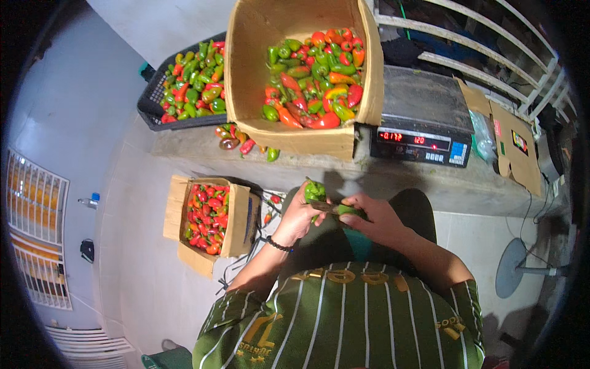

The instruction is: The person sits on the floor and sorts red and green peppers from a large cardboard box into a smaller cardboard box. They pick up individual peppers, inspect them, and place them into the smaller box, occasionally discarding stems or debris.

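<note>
Above my lap, my left hand (298, 217) grips green peppers (315, 191), whose lower tip shows beneath the fingers. Across them lies the short metal blade of a knife (324, 206), with its edge against or very near the peppers. My right hand (375, 217) is closed around the knife's other end. Something green (349, 210) shows between the right fingers; whether it is the handle or another pepper I cannot tell. Straight ahead on the concrete ledge (295, 163), a tilted cardboard box (304, 140) holds red, green and orange peppers.
A black plastic crate (184, 122) of mixed peppers stands left of the box, with several loose peppers (246, 146) before it. A lit digital scale (419, 115) is at right. On the floor, a smaller cardboard box (238, 221) holds mostly red peppers. A round grey base (510, 267) stands right.
</note>
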Motion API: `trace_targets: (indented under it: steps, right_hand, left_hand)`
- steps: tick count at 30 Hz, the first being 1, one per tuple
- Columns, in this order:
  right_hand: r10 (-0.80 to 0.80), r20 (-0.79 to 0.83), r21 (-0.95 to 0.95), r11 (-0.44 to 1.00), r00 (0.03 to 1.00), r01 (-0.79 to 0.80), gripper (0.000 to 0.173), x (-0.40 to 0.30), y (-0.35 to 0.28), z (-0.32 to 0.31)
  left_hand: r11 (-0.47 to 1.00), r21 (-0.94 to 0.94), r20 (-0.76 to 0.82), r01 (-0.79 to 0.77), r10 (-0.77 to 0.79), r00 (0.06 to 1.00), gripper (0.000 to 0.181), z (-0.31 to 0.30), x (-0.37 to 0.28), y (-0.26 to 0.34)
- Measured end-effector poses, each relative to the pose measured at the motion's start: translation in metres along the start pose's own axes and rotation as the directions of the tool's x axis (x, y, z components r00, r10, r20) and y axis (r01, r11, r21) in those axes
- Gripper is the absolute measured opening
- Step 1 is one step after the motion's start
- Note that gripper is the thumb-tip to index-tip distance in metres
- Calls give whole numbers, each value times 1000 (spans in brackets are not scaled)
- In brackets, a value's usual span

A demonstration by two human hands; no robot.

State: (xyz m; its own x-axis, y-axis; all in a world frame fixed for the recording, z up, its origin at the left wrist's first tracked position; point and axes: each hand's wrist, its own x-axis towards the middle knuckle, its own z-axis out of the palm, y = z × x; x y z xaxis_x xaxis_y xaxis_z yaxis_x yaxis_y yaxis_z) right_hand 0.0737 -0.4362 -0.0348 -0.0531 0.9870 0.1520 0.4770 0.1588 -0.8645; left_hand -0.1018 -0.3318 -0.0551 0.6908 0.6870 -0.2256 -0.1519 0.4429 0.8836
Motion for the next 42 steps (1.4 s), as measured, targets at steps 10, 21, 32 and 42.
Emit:
trace_targets:
  steps: [10, 21, 32, 42]
  right_hand:
    - [113, 55, -312, 946, 992, -91, 40, 1, -20, 7]
    - [426, -124, -285, 850, 896, -444, 43, -20, 60, -11]
    - [690, 226, 341, 606, 688, -719, 39, -16, 79, 17]
    - [730, 285, 464, 462, 621, -756, 35, -12, 80, 3]
  left_hand:
    - [979, 188, 15, 81, -86, 996, 29, 22, -21, -9]
    - [818, 569, -68, -89, 154, 986, 21, 2, -65, 14]
    - [672, -733, -276, 109, -440, 855, 44, -128, -20, -32]
    - [830, -289, -451, -478, 322, 832, 37, -216, 95, 206]
